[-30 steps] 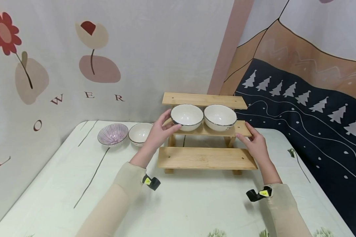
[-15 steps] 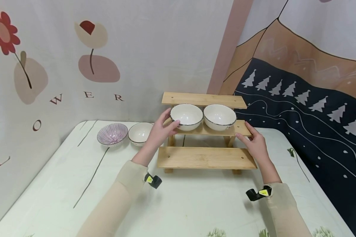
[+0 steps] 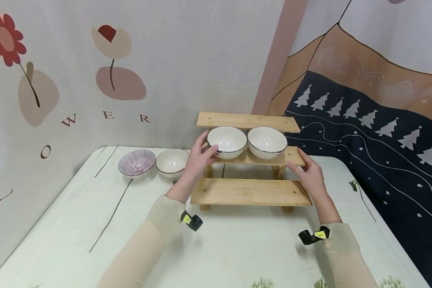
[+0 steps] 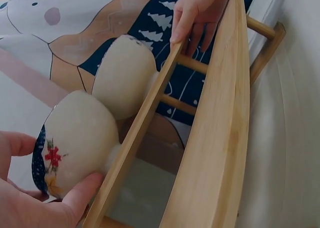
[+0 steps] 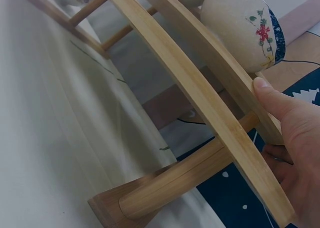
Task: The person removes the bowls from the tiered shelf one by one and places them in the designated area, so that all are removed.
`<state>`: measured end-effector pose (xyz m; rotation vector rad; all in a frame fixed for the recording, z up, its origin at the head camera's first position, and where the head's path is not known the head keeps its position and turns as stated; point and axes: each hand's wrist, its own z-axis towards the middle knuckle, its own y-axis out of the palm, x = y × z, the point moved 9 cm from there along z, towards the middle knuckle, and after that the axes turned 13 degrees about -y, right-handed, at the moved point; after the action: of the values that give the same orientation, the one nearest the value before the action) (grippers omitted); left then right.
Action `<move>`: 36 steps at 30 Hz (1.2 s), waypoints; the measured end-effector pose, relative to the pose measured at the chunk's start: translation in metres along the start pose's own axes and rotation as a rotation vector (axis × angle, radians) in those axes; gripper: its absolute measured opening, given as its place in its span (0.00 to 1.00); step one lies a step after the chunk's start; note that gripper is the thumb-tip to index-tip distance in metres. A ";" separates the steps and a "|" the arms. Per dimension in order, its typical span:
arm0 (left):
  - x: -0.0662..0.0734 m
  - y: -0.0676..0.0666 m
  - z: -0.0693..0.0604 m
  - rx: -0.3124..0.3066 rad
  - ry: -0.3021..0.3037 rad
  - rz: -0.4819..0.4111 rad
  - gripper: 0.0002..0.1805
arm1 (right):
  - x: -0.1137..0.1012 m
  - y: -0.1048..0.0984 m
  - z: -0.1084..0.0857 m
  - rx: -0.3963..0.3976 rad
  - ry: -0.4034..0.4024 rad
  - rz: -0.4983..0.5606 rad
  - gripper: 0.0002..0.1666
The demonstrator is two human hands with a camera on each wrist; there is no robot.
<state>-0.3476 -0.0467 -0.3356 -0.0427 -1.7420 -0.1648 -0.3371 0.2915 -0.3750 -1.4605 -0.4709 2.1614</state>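
Note:
Two white bowls with dark rims, a left one (image 3: 227, 141) and a right one (image 3: 267, 141), stand side by side on the middle shelf (image 3: 291, 154) of a three-tier wooden rack. My left hand (image 3: 198, 160) has thumb and fingers round the left side of the left bowl; in the left wrist view that bowl (image 4: 80, 140) shows a red flower and the hand (image 4: 45, 203) curves about it. At the middle shelf's right end, my right hand (image 3: 311, 176) grips the board; the right wrist view shows its thumb on top and fingers beneath the board (image 5: 230, 82).
A purple-striped bowl (image 3: 137, 163) and another white bowl (image 3: 171, 163) sit on the table (image 3: 223, 248) left of the rack, the white one partly behind my left hand. The top shelf (image 3: 248, 121) and bottom shelf (image 3: 251, 192) hold nothing. A printed cloth hangs behind.
My left wrist and forearm have shifted slightly right, showing more of the white bowl on the table. The left hand stays at the left bowl. My right hand and the rack have not moved.

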 end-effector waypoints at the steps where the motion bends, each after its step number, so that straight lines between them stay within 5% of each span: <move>1: 0.000 0.001 0.000 0.001 -0.004 -0.015 0.38 | 0.000 0.000 0.000 0.000 0.000 0.000 0.49; 19: 0.000 -0.007 -0.007 0.059 -0.009 -0.119 0.36 | -0.001 0.001 -0.001 -0.011 0.008 0.013 0.50; 36: -0.001 -0.034 -0.015 0.099 -0.043 -0.105 0.36 | 0.001 0.000 0.000 -0.006 0.002 0.011 0.49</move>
<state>-0.3370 -0.0819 -0.3369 0.1181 -1.7939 -0.1553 -0.3380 0.2922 -0.3759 -1.4717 -0.4702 2.1687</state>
